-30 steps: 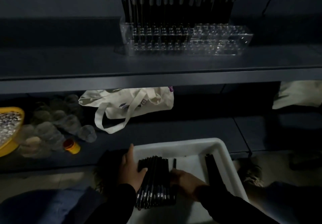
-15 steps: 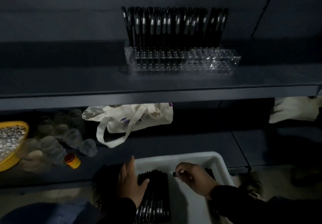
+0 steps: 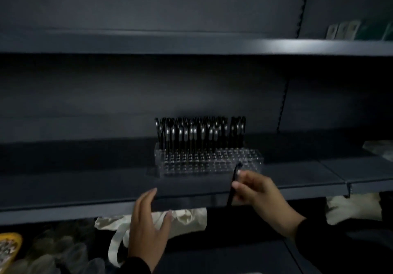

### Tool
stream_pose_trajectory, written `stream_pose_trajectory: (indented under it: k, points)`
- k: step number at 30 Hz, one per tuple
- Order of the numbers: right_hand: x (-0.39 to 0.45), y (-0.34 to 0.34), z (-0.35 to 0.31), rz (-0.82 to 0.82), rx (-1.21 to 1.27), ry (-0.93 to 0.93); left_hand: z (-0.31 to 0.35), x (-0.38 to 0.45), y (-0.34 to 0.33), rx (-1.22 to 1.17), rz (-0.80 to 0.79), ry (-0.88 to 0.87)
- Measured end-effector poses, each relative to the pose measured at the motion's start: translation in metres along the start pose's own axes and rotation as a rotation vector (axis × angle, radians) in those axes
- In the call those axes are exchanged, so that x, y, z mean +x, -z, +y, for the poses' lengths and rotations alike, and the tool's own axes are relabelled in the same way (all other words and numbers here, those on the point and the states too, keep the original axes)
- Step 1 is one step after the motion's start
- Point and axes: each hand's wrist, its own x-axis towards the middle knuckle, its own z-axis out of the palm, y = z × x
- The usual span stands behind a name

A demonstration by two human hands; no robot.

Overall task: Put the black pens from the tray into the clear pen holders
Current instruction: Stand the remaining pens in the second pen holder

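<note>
My right hand (image 3: 258, 190) pinches one pen (image 3: 233, 185) upright, just before the holder (image 3: 209, 159) on the shelf (image 3: 85, 185). My left hand (image 3: 148, 229) hovers open and empty. I should aim the tip at a free hole on the right and lower it straight.

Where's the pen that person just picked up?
The black pen is pinched in the right hand, held roughly upright right of centre, just in front of the clear pen holder on the shelf, near its emptier right end.

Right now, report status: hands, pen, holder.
Right hand pinches one black pen, just short of the clear holder. Left hand open, empty. Holder's right slots free. Nothing in the way.
</note>
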Motion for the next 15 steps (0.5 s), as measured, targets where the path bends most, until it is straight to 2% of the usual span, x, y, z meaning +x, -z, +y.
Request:
stream_pose_trajectory:
  k: [4, 7, 12, 15]
  points:
    - [0.049, 0.015, -0.043, 0.101, -0.025, 0.077, 0.017, 0.059, 0.005, -0.037, -0.046, 0.089]
    - [0.085, 0.024, -0.055, 0.161, -0.046, 0.056, 0.010, 0.095, -0.001, -0.119, -0.162, 0.194]
    - [0.127, 0.027, -0.050, 0.249, -0.224, 0.012, -0.011, 0.127, -0.019, -0.181, -0.316, 0.172]
    - [0.140, 0.022, -0.042, 0.273, -0.296, 0.022, -0.022, 0.135, -0.029, -0.205, -0.317, 0.169]
